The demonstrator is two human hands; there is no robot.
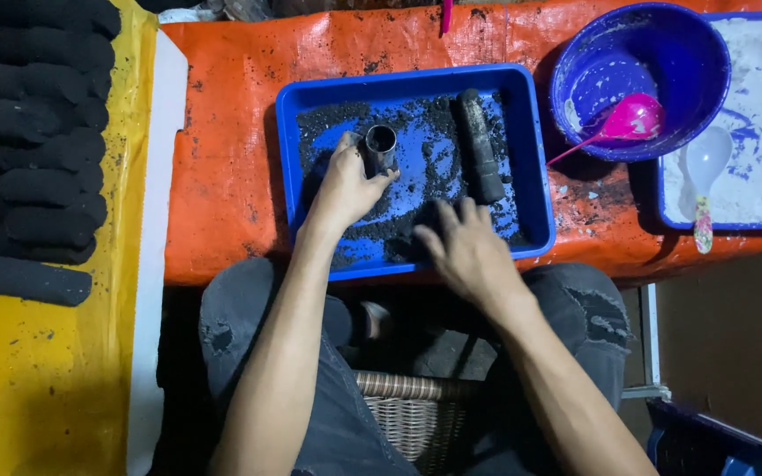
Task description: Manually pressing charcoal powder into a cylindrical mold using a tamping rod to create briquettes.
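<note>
Filling of a metal tube with black powder, midway through

Left hand (346, 185) pinches the upright metal tube (381, 145) inside the blue tray (531, 167); right hand (467, 251), fingers spread and holding nothing, rakes black powder (416, 119) near a dark rod (480, 145). Judging by this, the next move needs powder gathered to the tube's mouth while the tube stays steady. Finished black sticks (33, 167) lie well apart on yellow sheet.

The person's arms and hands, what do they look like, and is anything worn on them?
Both arms are bare from the elbow down: no sleeves show, and there are no gloves, watch, rings or bands. The left hand and the right hand are uncovered, with dark powder smudging the fingers. Lower down, the person wears dark, worn trousers.
</note>
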